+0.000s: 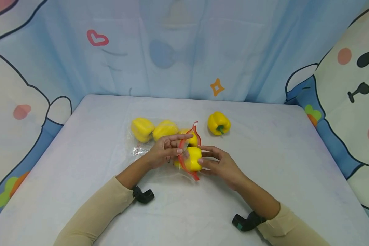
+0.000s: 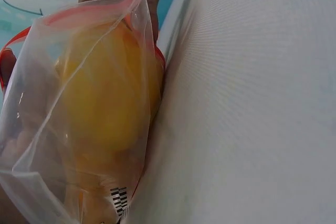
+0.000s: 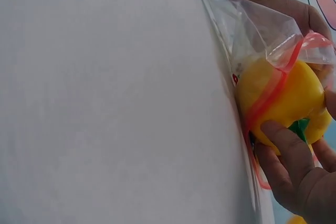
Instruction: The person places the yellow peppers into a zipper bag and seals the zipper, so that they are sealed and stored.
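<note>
A clear plastic bag (image 1: 169,172) with a red zip edge lies on the table, its mouth facing right. My left hand (image 1: 164,150) holds the bag near its mouth, fingers reaching along the red edge. At the opening is a yellow bell pepper (image 1: 194,159), partly behind the film; its green stem shows in the right wrist view. My right hand (image 1: 222,165) grips this pepper from the right, the thumb (image 3: 283,140) on its side. Several yellow peppers sit farther back in the bag, including a left one (image 1: 142,130) and a middle one (image 1: 165,128).
Another yellow bell pepper (image 1: 219,123) stands outside the bag, behind my right hand. A white cloth covers the table (image 1: 295,164). Beyond the table's far edge hangs a light blue printed curtain (image 1: 178,68). Each wrist wears a black camera mount.
</note>
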